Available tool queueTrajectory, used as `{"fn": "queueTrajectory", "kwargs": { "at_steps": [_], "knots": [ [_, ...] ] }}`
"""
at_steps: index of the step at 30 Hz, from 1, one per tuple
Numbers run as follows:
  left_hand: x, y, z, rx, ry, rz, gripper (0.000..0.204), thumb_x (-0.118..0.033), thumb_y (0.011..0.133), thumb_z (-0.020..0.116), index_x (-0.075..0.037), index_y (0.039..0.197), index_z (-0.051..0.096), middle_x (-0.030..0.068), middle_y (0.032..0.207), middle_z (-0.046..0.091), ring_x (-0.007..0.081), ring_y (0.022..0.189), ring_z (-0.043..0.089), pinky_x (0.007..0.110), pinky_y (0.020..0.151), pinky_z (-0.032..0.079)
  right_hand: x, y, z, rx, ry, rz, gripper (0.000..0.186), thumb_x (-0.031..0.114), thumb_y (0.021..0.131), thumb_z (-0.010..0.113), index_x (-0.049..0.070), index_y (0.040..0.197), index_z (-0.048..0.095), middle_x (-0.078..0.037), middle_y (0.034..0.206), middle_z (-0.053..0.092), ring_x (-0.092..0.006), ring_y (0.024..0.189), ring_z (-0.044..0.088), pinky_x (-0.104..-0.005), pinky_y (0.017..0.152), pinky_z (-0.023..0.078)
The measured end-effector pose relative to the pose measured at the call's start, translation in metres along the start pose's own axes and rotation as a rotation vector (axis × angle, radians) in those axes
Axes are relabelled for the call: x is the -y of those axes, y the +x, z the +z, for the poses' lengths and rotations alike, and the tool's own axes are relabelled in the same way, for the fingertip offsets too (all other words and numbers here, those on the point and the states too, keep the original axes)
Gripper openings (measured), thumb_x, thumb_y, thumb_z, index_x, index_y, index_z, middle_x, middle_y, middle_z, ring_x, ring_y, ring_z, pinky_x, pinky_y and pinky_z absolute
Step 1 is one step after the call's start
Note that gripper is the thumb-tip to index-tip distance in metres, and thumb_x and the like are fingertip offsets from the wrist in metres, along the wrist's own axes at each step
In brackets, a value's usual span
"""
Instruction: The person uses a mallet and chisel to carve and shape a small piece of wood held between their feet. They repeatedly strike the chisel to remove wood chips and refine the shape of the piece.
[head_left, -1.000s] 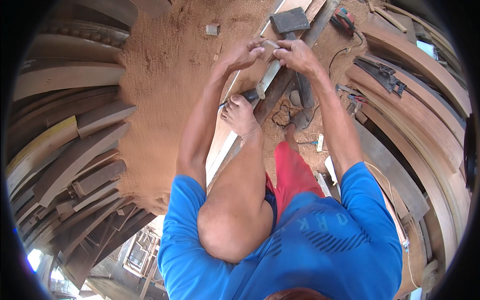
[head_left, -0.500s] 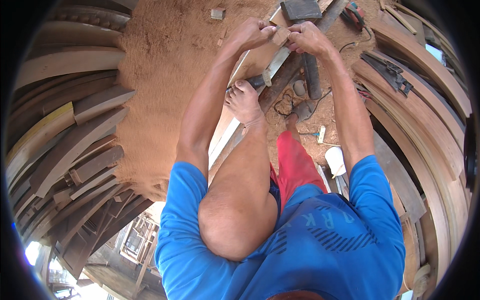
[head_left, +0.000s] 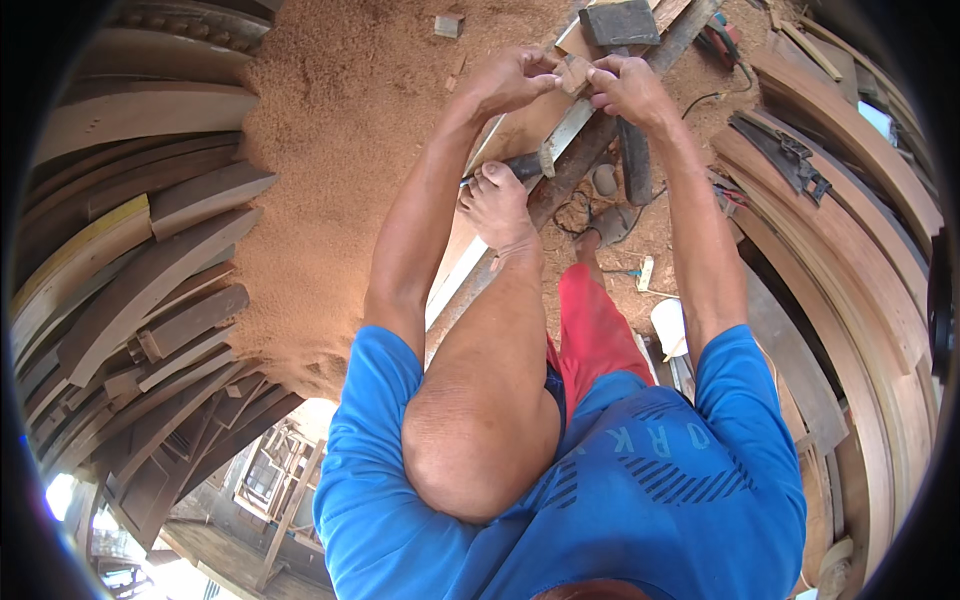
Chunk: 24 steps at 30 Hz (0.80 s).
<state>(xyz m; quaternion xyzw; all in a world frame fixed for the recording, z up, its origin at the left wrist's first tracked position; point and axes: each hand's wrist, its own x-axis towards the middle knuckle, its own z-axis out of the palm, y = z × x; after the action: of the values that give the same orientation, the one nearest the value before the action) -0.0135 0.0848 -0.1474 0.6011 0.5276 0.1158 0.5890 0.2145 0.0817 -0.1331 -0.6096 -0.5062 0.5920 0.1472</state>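
I see left hand (head_left: pixel 522 82) and right hand (head_left: pixel 626 86) pinching small wooden block (head_left: pixel 573 74) | risk: could slip — shallow fingertip grip

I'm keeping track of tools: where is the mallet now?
In the head view, the mallet lies at the top, right of centre, its dark head just beyond the right hand.

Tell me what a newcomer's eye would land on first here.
Probably the bright blue shirt across the bottom centre, with a red trouser leg above it. Next, the small wooden block near the top, held between the left hand and right hand. Orange-brown sawdust covers the ground left of centre, beside stacked boards.
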Motion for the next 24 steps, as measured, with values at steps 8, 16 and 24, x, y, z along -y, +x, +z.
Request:
{"fn": "queueTrajectory", "kwargs": {
  "at_steps": [8,16,24],
  "knots": [
    [-0.026,-0.011,0.033,-0.273,0.317,0.053,0.081,-0.039,0.076,0.089,0.003,0.135,0.054,0.0259,0.126,0.066,0.0375,0.115,0.066,0.044,0.101,0.052,-0.015,-0.018,-0.012,-0.285,-0.097,-0.061,0.044,0.025,0.094,0.064,-0.007,0.124,0.064,-0.024,0.103,0.073,-0.0289,0.095,0.072,-0.0424,0.087,0.055],
    [-0.029,-0.019,0.053,-0.401,0.388,0.158,0.060,-0.023,0.076,0.084,-0.001,0.124,0.056,0.0256,0.110,0.065,0.0453,0.103,0.062,0.050,0.088,0.049,-0.044,-0.041,0.010,-0.290,-0.291,-0.020,0.073,0.025,0.094,0.066,-0.004,0.153,0.034,-0.033,0.138,0.053,-0.0450,0.131,0.053,-0.0472,0.113,0.043],
    [-0.022,-0.013,0.058,-0.396,0.480,0.118,0.049,-0.024,0.075,0.086,0.000,0.103,0.054,0.0214,0.094,0.058,0.0429,0.089,0.059,0.051,0.075,0.047,-0.049,-0.040,0.008,-0.272,-0.162,-0.046,0.072,0.020,0.089,0.070,-0.008,0.148,0.040,-0.033,0.142,0.053,-0.0458,0.133,0.052,-0.0472,0.112,0.042]
  ]
}}
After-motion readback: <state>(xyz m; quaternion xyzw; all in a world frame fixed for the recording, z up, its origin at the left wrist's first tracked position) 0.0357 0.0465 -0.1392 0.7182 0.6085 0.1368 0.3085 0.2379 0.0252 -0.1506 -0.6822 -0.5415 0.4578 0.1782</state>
